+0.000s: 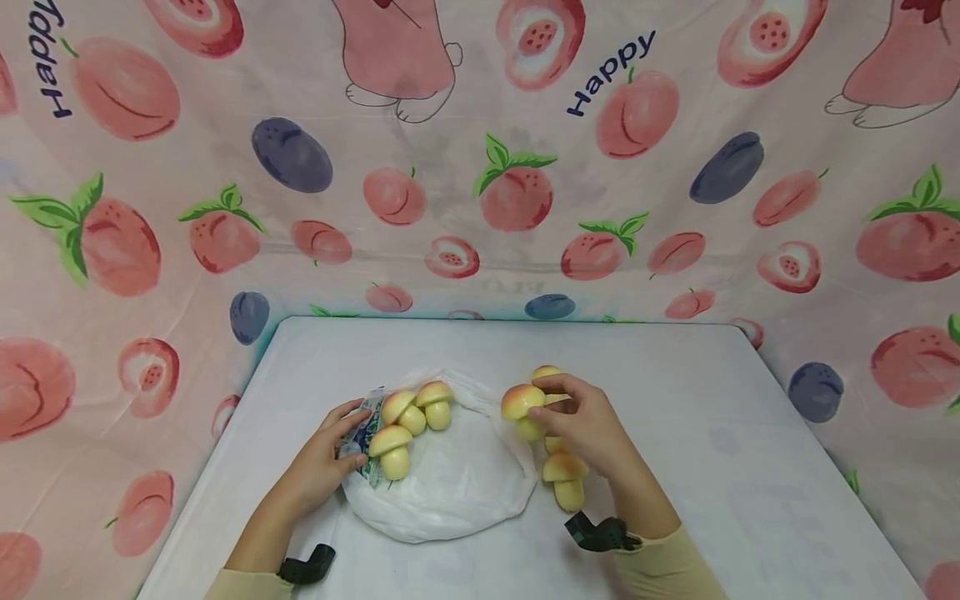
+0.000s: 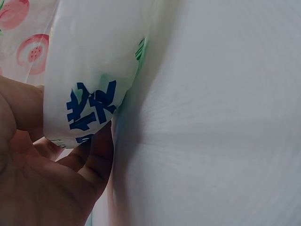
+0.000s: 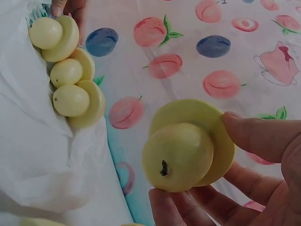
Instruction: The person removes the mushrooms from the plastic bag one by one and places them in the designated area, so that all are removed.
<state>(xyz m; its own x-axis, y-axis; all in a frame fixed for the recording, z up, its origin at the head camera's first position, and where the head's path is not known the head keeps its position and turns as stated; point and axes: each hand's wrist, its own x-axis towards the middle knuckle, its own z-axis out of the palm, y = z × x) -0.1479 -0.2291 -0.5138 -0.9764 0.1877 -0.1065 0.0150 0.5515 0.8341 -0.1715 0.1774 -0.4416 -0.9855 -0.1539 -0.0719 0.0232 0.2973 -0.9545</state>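
My right hand (image 1: 581,417) holds a yellow model mushroom (image 1: 522,404) with a browned cap, raised just past the right edge of a white plastic bag (image 1: 465,492). In the right wrist view, thumb and fingers grip this mushroom (image 3: 181,153) by its cap, its stem end with a dark spot facing the camera. At the bag's left side, my left hand (image 1: 318,467) holds the bag's edge. The left wrist view shows that bag edge (image 2: 94,94), printed in blue and green, between thumb and fingers. Three similar mushrooms (image 1: 395,462) lie together on the bag's left part.
More mushrooms (image 1: 567,483) sit on the white table (image 1: 720,433) right of the bag, some partly hidden behind my right hand. A fruit-printed cloth (image 1: 442,167) hangs behind the table and along its sides.
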